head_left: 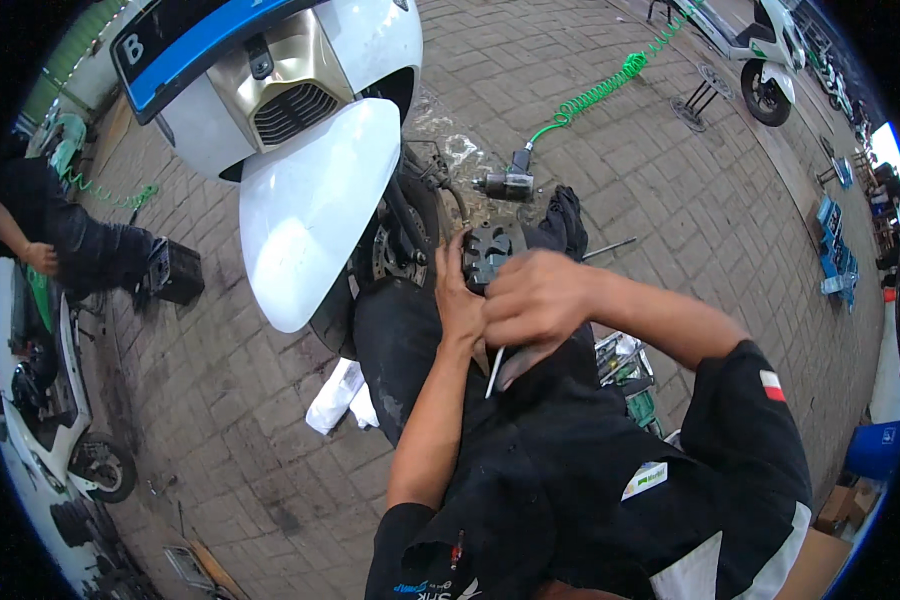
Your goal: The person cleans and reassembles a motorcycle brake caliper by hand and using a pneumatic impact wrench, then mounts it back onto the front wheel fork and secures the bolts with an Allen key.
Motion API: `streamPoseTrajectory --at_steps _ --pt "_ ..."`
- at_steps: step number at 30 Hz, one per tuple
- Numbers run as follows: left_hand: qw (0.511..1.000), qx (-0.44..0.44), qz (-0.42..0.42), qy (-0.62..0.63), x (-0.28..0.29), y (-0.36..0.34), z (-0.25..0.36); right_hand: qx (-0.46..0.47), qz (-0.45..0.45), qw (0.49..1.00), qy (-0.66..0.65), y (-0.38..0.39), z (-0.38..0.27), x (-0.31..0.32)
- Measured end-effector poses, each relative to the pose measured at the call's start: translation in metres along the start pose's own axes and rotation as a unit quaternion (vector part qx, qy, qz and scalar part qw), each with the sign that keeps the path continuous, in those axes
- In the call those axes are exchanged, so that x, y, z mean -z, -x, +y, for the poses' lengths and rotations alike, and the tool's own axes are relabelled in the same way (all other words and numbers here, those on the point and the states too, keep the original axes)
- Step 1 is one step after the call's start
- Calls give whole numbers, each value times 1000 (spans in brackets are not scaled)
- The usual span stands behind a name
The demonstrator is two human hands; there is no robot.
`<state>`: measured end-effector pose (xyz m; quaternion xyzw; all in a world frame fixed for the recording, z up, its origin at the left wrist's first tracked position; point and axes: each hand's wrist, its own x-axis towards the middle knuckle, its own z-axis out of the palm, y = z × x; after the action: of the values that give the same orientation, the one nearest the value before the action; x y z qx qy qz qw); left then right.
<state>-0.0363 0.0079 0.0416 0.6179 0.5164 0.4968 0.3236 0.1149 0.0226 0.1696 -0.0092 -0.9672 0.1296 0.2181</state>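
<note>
My left hand (460, 305) grips the side of a dark, notched metal part (490, 250), which looks like a brake caliper, beside the scooter's front wheel (390, 250). Over that part my right hand (540, 300) is closed on a thin metal rod tool (495, 372) pointing down toward my lap; its working end is unclear. The white front fender (315, 215) of the scooter is just left of my hands. An air impact wrench (505, 185) on a coiled green hose (600, 85) lies beyond them.
A co-worker (75, 225) is at the left near another scooter (45, 400) and a black box (175, 270). A tool case (625, 370) and white cloth (335, 400) lie beside me. At right are a parked scooter (770, 85), blue tools (835, 255) and a blue bin (875, 445).
</note>
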Motion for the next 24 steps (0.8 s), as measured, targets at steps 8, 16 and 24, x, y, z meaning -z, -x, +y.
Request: streamPoseTrajectory --at_steps 8,16,24 --pt "982 48 22 184 -15 6 -12 -747 253 612 60 274 -31 -159" --pt "799 153 -11 582 -16 18 -21 -738 309 599 20 321 -75 -242" --pt "764 153 -5 627 -17 22 -16 -408 449 647 -461 80 5 -97"
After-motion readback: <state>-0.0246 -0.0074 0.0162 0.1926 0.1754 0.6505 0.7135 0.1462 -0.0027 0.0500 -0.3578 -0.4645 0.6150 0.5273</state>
